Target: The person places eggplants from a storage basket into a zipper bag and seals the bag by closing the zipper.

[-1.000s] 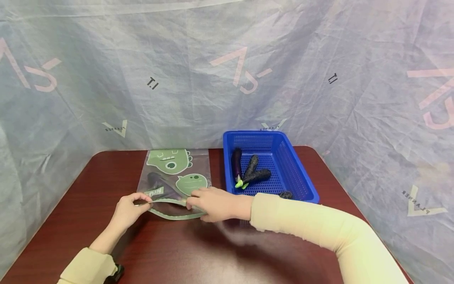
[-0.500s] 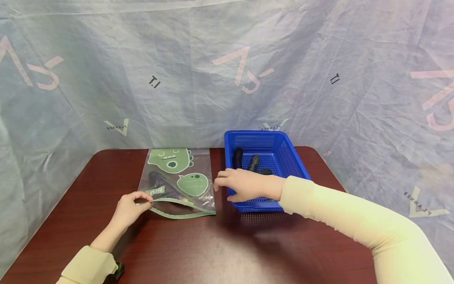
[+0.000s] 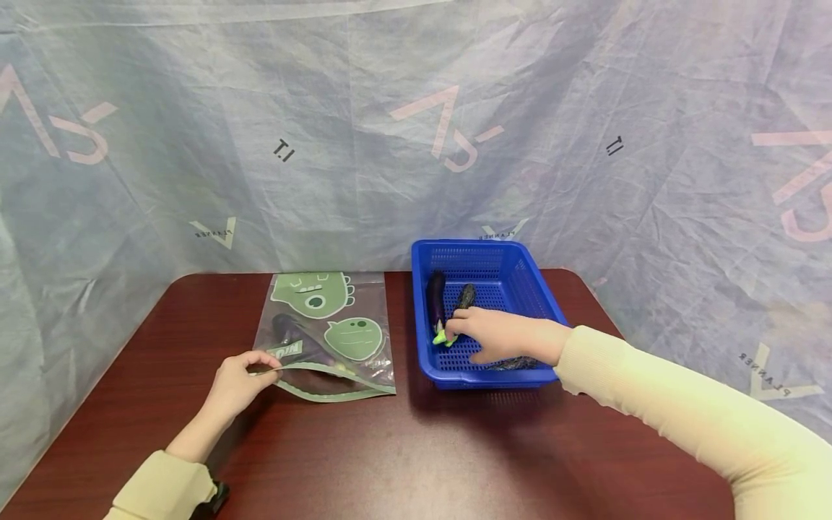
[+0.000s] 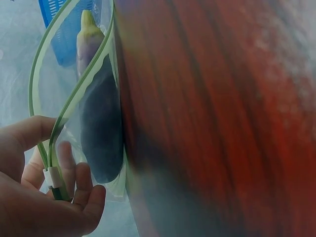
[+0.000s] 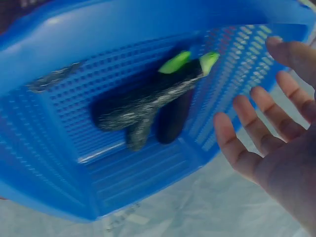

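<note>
My left hand [image 3: 237,386] pinches the left corner of a clear zip bag [image 3: 354,339] printed with green cartoon dinosaurs. Its mouth gapes, and a white slider [image 4: 51,177] sits by the fingers. Inside the bag lies a purple eggplant [image 4: 101,118], stem end toward the mouth. My right hand [image 3: 507,336] reaches over the blue basket [image 3: 555,300], fingers spread and holding nothing. Below it in the basket are a smooth dark eggplant [image 3: 436,296] and rough-looking dark vegetables [image 5: 148,98] with bright green stem ends. In the head view the hand hides part of them.
Another dark rough-looking piece [image 5: 54,78] lies along the basket's near side. A reddish-brown wooden table [image 3: 364,462] bears the bag and basket. Pale printed cloth [image 3: 351,144] hangs behind and at both sides.
My right hand has let go of the bag's mouth and moved right, over the basket. My left hand has stayed at the bag's corner.
</note>
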The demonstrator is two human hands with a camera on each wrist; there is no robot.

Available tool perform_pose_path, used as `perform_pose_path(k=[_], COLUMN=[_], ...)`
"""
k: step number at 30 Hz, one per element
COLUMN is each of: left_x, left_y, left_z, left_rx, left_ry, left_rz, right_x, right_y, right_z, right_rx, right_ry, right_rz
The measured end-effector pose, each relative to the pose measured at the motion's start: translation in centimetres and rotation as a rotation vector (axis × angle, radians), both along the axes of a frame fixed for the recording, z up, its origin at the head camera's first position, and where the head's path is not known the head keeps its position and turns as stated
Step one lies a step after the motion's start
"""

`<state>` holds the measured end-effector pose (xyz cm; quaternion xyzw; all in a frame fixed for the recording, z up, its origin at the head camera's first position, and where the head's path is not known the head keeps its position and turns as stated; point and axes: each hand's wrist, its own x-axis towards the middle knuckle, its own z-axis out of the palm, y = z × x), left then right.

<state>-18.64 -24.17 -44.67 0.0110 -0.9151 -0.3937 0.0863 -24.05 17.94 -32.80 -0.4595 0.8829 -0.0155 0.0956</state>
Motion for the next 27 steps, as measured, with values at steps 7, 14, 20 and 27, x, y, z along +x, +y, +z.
perform_pose_path(k=[7, 14, 20, 27], left_x=[0.0, -0.2, -0.2, -0.1], left_y=[0.0, 0.2, 0.2, 0.1], left_z=[0.0, -0.1, 0.1, 0.0], left_rx=[0.005, 0.013, 0.019, 0.017], left_ry=[0.016, 0.024, 0.017, 0.018], left_rz=[-0.001, 0.009, 0.001, 0.003], right_x=[-0.7, -1.3, -2.3, -2.8], right_y=[2.1, 3.7, 5.1, 5.9], right_z=[-1.2, -2.5, -3.8, -4.9], right_rx=[0.107, 0.170, 0.216, 0.256], right_ry=[-0.113, -0.136, -0.156, -0.198], right_rz=[-0.105, -0.135, -0.142, -0.161])
